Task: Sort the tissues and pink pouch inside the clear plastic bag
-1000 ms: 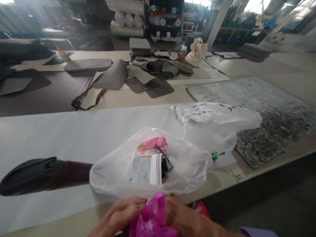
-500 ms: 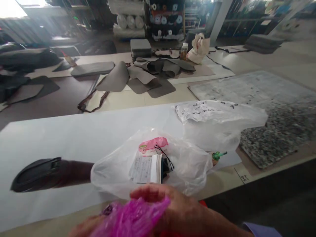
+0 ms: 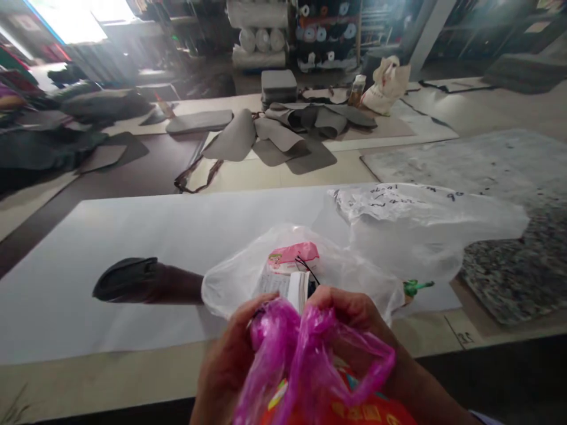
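A pink-purple plastic bag hangs at the near edge of the table, its top bunched between both hands. My left hand is closed on the bunched plastic at the left. On the other side, my right hand pinches the bag's top, with a loop of plastic standing out beside it. Below them shows a red package with yellow print, partly behind the purple plastic. Just beyond the hands lies an open white plastic bag, holding a pink packet and a notebook, partly hidden by the fingers.
A dark handbag-like item lies left on the white sheet. A clear bag with handwriting and a small green-topped object are at right, near a speckled slab. Grey cut pieces lie further back.
Both hands have come up into fuller view, gripping the purple bag's top side by side. The red package now shows below. The view has shifted, so the table items appear further right.
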{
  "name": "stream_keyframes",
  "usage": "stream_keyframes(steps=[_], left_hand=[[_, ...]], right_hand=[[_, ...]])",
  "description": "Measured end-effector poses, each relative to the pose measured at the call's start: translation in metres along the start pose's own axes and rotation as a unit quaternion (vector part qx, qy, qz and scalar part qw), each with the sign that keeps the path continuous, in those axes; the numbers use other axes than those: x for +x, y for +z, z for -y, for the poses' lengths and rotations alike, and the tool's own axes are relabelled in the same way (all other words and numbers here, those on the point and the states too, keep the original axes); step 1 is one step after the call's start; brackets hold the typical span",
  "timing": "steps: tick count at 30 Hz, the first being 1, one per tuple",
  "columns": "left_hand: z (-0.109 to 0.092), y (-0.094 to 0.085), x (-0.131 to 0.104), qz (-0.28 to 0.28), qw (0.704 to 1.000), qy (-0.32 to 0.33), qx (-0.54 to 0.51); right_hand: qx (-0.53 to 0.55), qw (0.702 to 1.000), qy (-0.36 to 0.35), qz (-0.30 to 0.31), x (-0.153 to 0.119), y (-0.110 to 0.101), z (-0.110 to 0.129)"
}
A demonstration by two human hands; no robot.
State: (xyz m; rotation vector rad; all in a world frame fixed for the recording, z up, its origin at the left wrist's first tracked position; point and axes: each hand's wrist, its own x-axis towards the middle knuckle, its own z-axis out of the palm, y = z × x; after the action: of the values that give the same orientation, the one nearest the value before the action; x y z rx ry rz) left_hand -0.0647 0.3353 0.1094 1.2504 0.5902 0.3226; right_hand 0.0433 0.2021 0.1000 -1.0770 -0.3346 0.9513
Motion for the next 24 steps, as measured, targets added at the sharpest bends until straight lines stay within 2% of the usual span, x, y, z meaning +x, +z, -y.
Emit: stream_keyframes(steps=[3, 5, 7, 8, 10, 12, 14, 16, 18, 21, 24], left_hand=[[0.004, 0.008, 0.002, 0.061, 0.996, -0.048, -0.041], [0.004, 0.01, 0.003, 0.024, 1.0, -0.01, -0.009], [0.001, 0.009, 0.004, -0.056, 0.995, 0.075, 0.037], [-0.001, 0.009, 0.005, -0.089, 0.988, 0.116, 0.055], [-0.005, 0.009, 0.006, -0.12, 0.975, 0.172, 0.07], [-0.009, 0.01, 0.007, -0.115, 0.97, 0.201, 0.075], [-0.009, 0.01, 0.007, -0.082, 0.968, 0.221, 0.088], [-0.007, 0.009, 0.006, -0.041, 0.962, 0.244, 0.113], [-0.002, 0.007, 0.005, -0.012, 0.95, 0.274, 0.147], [0.005, 0.005, 0.001, -0.003, 0.913, 0.337, 0.23], [0.008, 0.006, -0.002, -0.001, 0.87, 0.388, 0.304]], right_hand=[[-0.176, 0.979, -0.101, -0.006, 0.001, 0.0, 0.002], [-0.265, 0.947, -0.179, 0.009, 0.0, 0.003, 0.006], [-0.298, 0.932, -0.202, 0.049, -0.002, 0.006, 0.012], [-0.3, 0.933, -0.184, 0.073, -0.004, 0.006, 0.017], [-0.274, 0.949, -0.109, 0.116, -0.008, 0.005, 0.024], [-0.2, 0.971, -0.009, 0.127, -0.009, 0.002, 0.028], [-0.122, 0.987, 0.049, 0.087, -0.006, -0.001, 0.026], [-0.113, 0.992, 0.047, 0.024, -0.001, -0.001, 0.019], [-0.162, 0.986, 0.022, -0.01, 0.004, 0.002, 0.012], [-0.194, 0.98, 0.034, 0.034, 0.007, 0.008, 0.002], [-0.108, 0.99, 0.053, 0.078, 0.009, 0.011, -0.006]])
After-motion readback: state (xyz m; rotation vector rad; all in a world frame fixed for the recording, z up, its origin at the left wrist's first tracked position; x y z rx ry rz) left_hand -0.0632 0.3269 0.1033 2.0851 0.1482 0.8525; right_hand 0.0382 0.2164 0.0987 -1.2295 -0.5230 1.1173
